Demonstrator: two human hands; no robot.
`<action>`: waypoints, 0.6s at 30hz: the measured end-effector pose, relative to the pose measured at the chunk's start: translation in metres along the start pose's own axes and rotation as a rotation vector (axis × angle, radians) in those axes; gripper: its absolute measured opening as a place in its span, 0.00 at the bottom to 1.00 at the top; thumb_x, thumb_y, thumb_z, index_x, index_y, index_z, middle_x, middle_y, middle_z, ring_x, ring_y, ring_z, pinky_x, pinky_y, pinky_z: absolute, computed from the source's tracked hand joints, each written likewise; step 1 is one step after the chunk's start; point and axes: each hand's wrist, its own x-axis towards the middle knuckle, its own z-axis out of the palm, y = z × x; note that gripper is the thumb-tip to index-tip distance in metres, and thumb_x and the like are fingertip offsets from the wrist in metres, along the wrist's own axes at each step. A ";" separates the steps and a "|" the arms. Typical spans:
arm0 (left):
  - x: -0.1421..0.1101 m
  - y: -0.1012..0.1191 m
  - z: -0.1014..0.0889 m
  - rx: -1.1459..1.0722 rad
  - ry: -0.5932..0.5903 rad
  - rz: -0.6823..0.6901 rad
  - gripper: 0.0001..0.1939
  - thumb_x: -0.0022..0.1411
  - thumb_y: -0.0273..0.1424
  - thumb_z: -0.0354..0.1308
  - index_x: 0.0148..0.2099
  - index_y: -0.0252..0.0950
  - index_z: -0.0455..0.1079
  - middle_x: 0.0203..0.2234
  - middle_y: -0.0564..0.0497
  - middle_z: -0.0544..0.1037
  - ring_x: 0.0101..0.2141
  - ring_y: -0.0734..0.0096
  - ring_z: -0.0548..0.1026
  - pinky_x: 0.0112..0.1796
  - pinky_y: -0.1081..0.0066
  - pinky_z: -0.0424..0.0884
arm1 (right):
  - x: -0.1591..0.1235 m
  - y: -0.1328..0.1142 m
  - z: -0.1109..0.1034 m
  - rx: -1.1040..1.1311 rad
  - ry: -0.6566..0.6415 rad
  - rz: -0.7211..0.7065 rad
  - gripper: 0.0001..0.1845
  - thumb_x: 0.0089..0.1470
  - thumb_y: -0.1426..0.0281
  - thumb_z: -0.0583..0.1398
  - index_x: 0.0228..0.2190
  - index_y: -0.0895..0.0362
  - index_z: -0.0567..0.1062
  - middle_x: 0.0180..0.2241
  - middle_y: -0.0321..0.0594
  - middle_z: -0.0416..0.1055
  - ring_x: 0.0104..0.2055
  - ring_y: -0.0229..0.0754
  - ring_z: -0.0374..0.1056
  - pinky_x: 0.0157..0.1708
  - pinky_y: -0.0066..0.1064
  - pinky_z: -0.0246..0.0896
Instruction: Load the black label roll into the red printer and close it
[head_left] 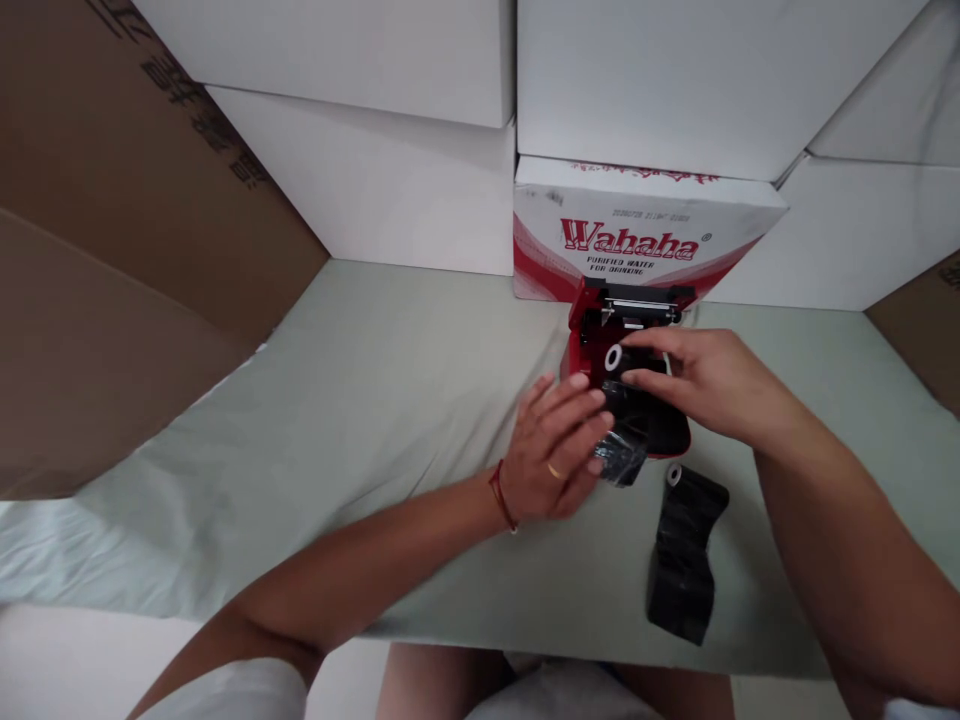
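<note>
A small red and black device, apparently a printer (667, 430), stands with its lid raised, showing a metal bar across the inside. Between the thumb and fingers of my right hand (705, 375) is a black ribbon roll (613, 358) with a white core, held over the open compartment. Glossy black film (624, 455) hangs down from it over the printer's front. My left hand (559, 445) lies at the printer's left front with its fingers stretched out, against the film's edge; its thumb is mostly hidden.
A second black ribbon roll (686, 550), partly unwound, lies on the green cloth (420, 400) in front of the printer. Behind stands a Wahaha water carton (637, 235) among white boxes (375, 180). A brown cardboard box (150, 250) is at left, another at the right edge.
</note>
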 end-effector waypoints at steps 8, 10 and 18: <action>0.002 0.010 -0.001 0.125 -0.184 0.242 0.21 0.73 0.30 0.57 0.65 0.42 0.74 0.55 0.48 0.90 0.60 0.61 0.86 0.77 0.49 0.61 | 0.017 -0.018 0.025 -0.377 -0.135 0.038 0.24 0.68 0.67 0.63 0.62 0.46 0.83 0.59 0.45 0.85 0.55 0.58 0.82 0.48 0.45 0.75; 0.002 0.011 -0.002 0.170 -0.167 0.266 0.18 0.74 0.29 0.58 0.63 0.41 0.76 0.54 0.48 0.90 0.59 0.62 0.87 0.75 0.52 0.65 | 0.020 -0.018 0.029 -0.364 -0.136 0.051 0.23 0.70 0.66 0.62 0.63 0.46 0.82 0.59 0.44 0.85 0.56 0.59 0.82 0.50 0.46 0.75; -0.002 0.014 -0.003 -0.002 -0.276 0.132 0.25 0.74 0.25 0.62 0.69 0.49 0.73 0.60 0.50 0.88 0.61 0.62 0.85 0.72 0.53 0.69 | -0.008 -0.018 0.012 -0.002 0.099 -0.071 0.14 0.71 0.66 0.61 0.48 0.49 0.88 0.51 0.40 0.88 0.53 0.53 0.84 0.56 0.45 0.78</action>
